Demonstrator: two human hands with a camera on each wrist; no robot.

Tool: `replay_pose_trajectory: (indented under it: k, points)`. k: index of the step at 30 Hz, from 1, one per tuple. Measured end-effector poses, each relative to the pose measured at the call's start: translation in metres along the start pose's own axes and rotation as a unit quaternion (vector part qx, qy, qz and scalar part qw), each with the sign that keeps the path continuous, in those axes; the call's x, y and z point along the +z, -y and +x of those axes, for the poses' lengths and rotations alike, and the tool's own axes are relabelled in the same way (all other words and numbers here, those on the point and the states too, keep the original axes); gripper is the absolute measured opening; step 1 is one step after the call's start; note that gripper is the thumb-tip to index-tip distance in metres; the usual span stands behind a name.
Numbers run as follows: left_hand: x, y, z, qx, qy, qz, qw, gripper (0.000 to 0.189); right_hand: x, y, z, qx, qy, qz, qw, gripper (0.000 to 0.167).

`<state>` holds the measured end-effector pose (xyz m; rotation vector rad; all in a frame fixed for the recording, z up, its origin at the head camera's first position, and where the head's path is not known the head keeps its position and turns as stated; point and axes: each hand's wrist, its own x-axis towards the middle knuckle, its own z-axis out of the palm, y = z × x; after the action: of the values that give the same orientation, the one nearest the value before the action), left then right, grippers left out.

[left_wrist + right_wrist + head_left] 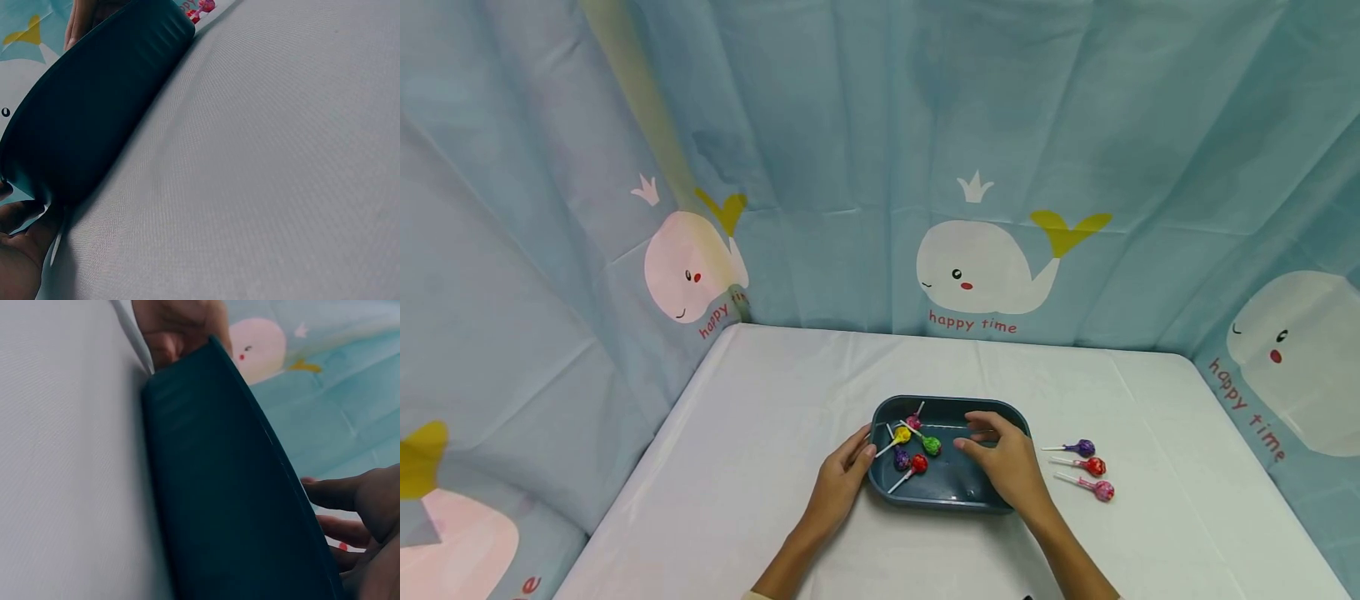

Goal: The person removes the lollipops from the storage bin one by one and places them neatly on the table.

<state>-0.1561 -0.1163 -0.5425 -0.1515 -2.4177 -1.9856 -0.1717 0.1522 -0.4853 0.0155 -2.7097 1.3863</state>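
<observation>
A dark blue-green tray point(953, 503) stands on the white table. Several wrapped lollipops lie in its left half: a yellow lollipop point(902, 434), a green lollipop point(932, 446), a purple lollipop point(902, 458), a red lollipop point(919, 463) and a pink lollipop point(913, 422). My left hand point(841, 477) touches the tray's left end from outside, its fingertips against the wall in the left wrist view. Over the tray's right part hovers my right hand point(1004, 458), fingers bent and thumb apart from them, with nothing visible between. The tray wall partly hides its fingers in the right wrist view.
Right of the tray, three lollipops lie in a column with sticks pointing left: a purple lollipop point(1085, 448), a red lollipop point(1095, 466) and a pink lollipop point(1102, 490). Blue curtains point(850, 167) printed with whales hang around the white table point(760, 417).
</observation>
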Motion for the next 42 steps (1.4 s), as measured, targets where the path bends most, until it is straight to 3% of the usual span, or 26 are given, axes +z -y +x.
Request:
replay_pose_trajectory:
  k: [18,42]
  points:
    - [0.000,0.001,0.000,-0.003,-0.003,0.003,1.0000,0.051,0.027,0.002,0.017,0.004,0.050,-0.025,0.9984,0.038]
    - [0.001,-0.001,0.000,0.001,-0.001,-0.004,1.0000,0.052,0.040,0.002,0.028,-0.012,0.114,-0.047,0.9923,0.025]
